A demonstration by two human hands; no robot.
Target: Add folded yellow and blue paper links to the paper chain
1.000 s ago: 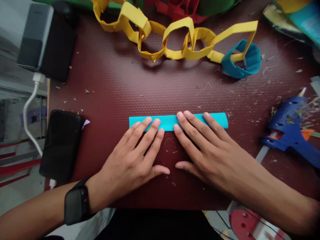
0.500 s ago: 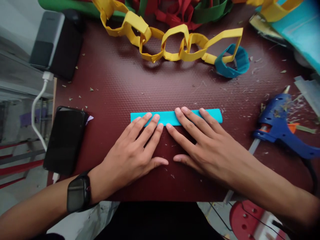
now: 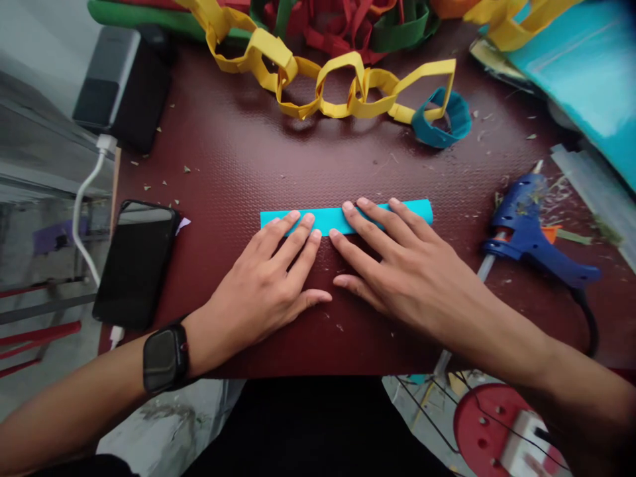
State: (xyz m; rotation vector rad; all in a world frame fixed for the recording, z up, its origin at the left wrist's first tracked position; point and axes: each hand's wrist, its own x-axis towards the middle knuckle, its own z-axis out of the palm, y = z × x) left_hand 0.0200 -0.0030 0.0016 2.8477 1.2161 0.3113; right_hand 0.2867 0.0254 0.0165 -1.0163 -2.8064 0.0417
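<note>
A folded strip of bright blue paper (image 3: 328, 220) lies crosswise on the dark red table (image 3: 298, 159). On its left part rest the fingertips of my left hand (image 3: 263, 285), fingers stretched out and thumb apart. My right hand (image 3: 407, 271) lies flat with spread fingers pressing the strip's right part. The strip's right end looks rounded at the fold. Both thumbs point toward each other on the bare table, not touching. Beyond the strip runs a yellow paper chain (image 3: 338, 109), with a blue paper ring (image 3: 441, 126) linked at its right end.
On the right lies a blue hot glue gun (image 3: 521, 232) with a glue stick in its back. At left are a black phone (image 3: 136, 265) and a power bank (image 3: 106, 79) with a white cable. Red and green paper chains (image 3: 348, 30) pile up at the back. A blue sheet (image 3: 586, 79) is far right.
The camera view has shifted slightly, so the strip and hands appear a little higher. Both hands stay flat on the strip, with hardly any movement over it.
</note>
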